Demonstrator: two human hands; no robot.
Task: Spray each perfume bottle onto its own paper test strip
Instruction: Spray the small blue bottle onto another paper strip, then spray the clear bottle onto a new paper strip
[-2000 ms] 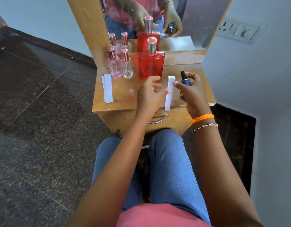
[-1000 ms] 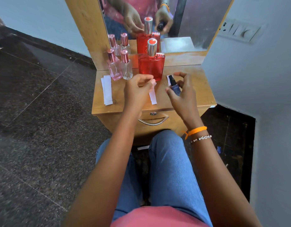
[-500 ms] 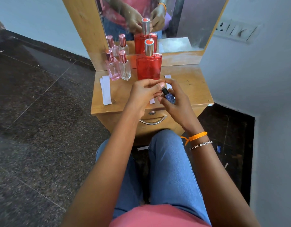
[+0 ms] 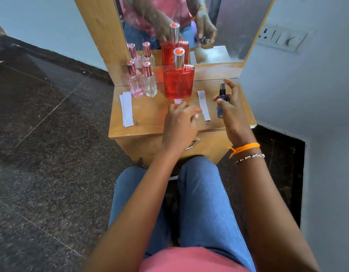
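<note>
On the wooden dresser top (image 4: pixel 150 118), red bottle (image 4: pixel 178 81), pink bottle (image 4: pixel 134 83) and clear bottle (image 4: pixel 149 83) upright, no label legible, right hand (image 4: pixel 231 108) wrapped round small dark blue bottle (image 4: pixel 221 100) beside one paper strip (image 4: pixel 204 106), left hand (image 4: pixel 180 122) loosely curled, nothing visibly held, over another strip (image 4: pixel 178 101), spare strips (image 4: pixel 126 108) far left.

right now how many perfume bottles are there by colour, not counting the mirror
red bottle: 1
pink bottle: 1
clear bottle: 1
dark blue bottle, held in the right hand: 1
total: 4
</note>
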